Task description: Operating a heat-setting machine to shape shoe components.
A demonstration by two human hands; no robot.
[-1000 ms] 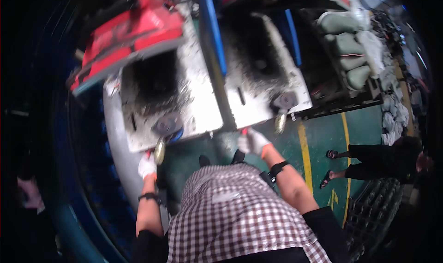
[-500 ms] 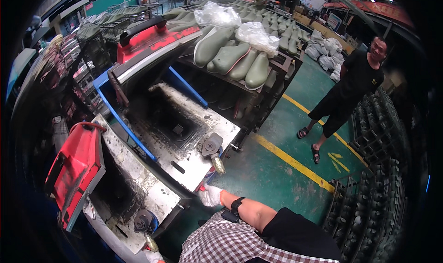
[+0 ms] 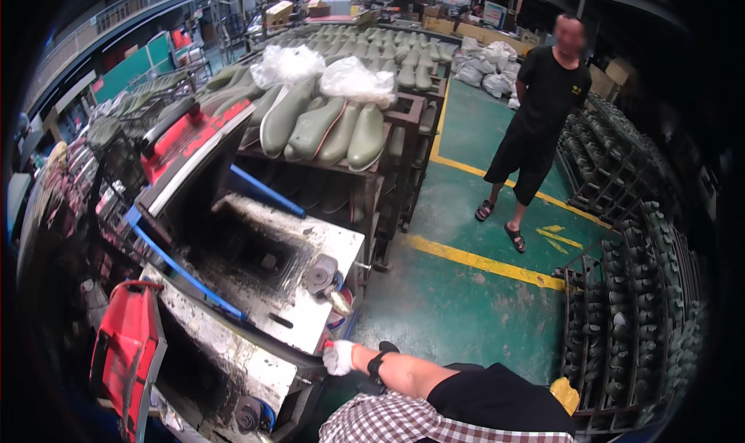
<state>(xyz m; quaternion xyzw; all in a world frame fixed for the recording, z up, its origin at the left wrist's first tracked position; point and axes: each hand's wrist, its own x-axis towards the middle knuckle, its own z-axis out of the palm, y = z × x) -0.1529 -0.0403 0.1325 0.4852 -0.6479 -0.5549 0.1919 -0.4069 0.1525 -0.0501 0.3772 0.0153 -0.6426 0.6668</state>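
My right hand [image 3: 339,358], in a white glove, is at the front edge of a worn metal machine table [image 3: 341,241]. Its fingers look closed against a small red part [image 3: 327,340], mostly covered by the hand. Above it on the table sit a round grey fitting [image 3: 322,273] and a yellowish knob [image 3: 338,302]. A raised red cover [image 3: 186,140] with a black handle stands at this station's back. Nearer me is a second station with a red cover [image 3: 128,354] and a round dark fitting [image 3: 250,414]. My left hand is out of view.
Green shoe lasts [image 3: 314,128] and clear plastic bags [image 3: 357,82] top a rack behind the machine. A person in black [image 3: 543,109] stands right on the green floor [image 3: 466,334] near yellow lines. Loaded racks [image 3: 632,311] line the right side; white sacks [image 3: 489,66] lie farther back.
The view has shifted, so the machine and rack appear farther left. My left hand, seen by the nearer station before, has left the picture. My right hand stays at the table edge.
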